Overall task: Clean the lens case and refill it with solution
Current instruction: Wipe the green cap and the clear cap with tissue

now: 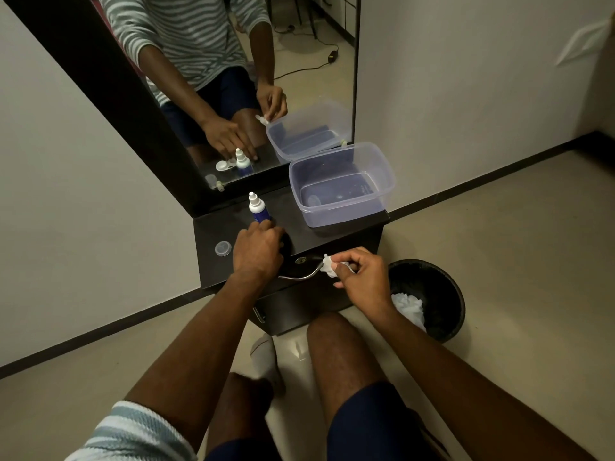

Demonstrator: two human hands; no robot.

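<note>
A blue solution bottle [258, 207] with a white nozzle stands on the dark dresser top [213, 227]. My left hand [258, 249] rests on the top just in front of the bottle, fingertips down beside its base. The white lens case is hidden under this hand and shows only as a reflection in the mirror [225, 165]. My right hand [361, 274] hovers off the dresser's front right corner and pinches a small white piece [328, 263]; I cannot tell whether it is tissue or a cap. A small clear round cap [223, 248] lies left of my left hand.
An open clear plastic box [382, 181] sits on the dresser's right end against the tall mirror [299, 44]. A black bin [442, 287] holding crumpled white tissue [409, 306] stands on the floor to the right. My knees are close to the dresser front with its metal handle [299, 277].
</note>
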